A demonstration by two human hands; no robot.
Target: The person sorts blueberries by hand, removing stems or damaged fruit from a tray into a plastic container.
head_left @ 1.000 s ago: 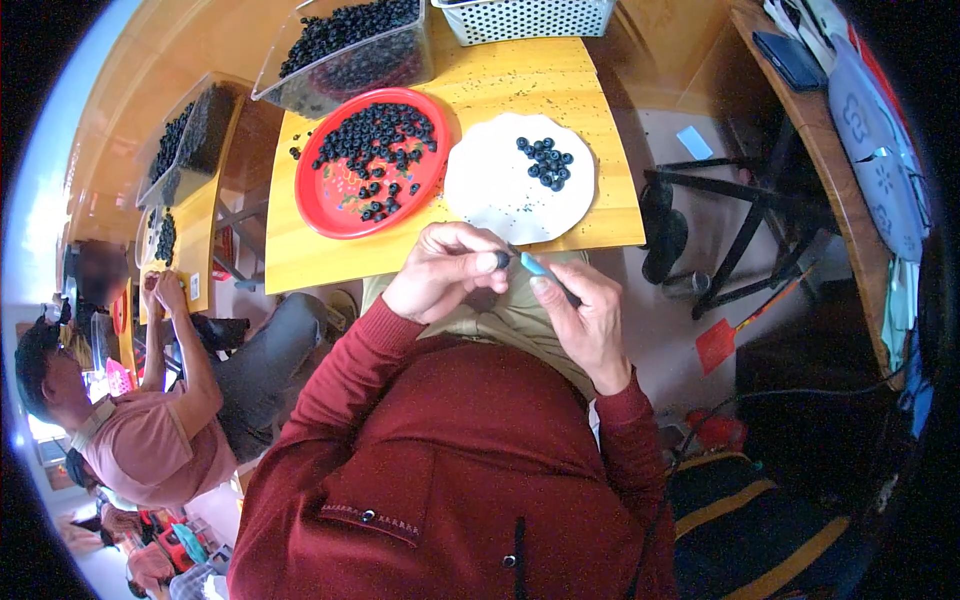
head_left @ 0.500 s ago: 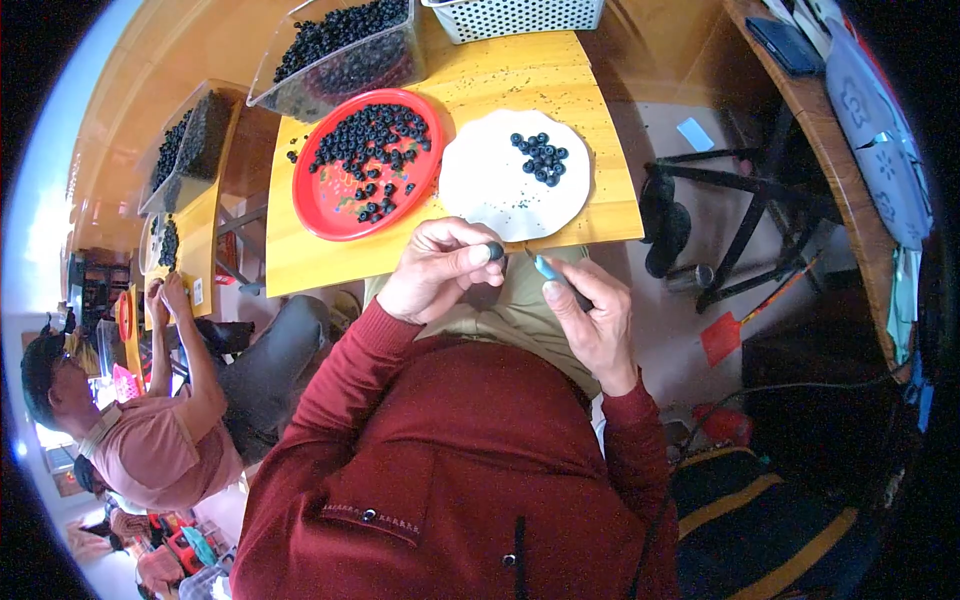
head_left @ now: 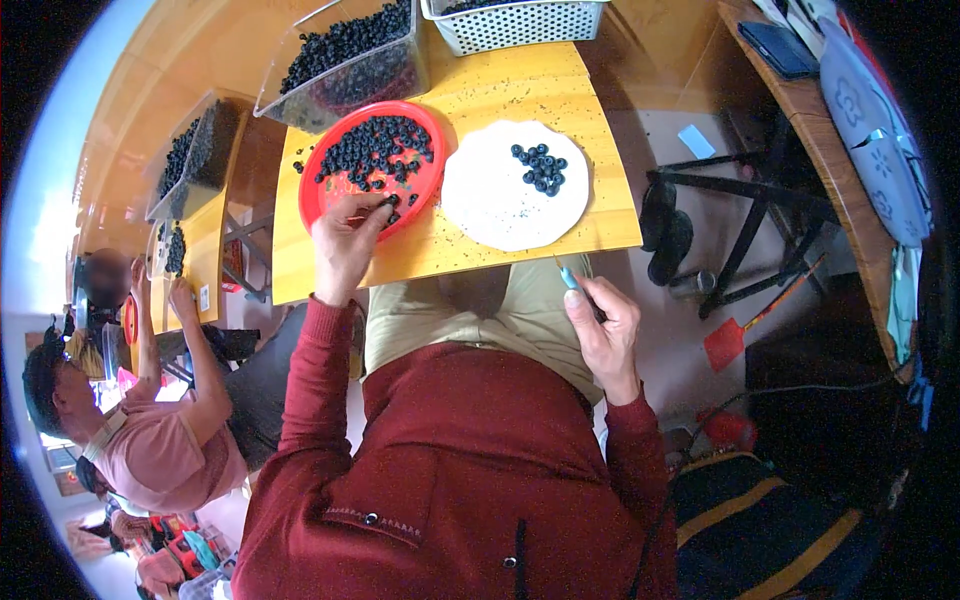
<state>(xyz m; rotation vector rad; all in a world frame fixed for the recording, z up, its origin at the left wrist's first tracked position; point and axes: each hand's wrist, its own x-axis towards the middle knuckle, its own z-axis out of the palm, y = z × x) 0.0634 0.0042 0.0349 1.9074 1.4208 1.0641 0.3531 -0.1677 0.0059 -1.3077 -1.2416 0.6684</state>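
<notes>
Head view: left hand (head_left: 345,245) pinches dark berries at the round red plastic plate's (head_left: 318,190) six o'clock rim; right hand (head_left: 603,325), grip clenched on a thin blue-handled tool (head_left: 570,279).

Dark round berries (head_left: 375,150) are lying heaped in a red plate (head_left: 312,190); a slim blue-handled tool (head_left: 569,277) is pointing upward off the tabletop.

Single head-worn fisheye view, looking steeply down, wooden table (head_left: 520,240) near
</notes>
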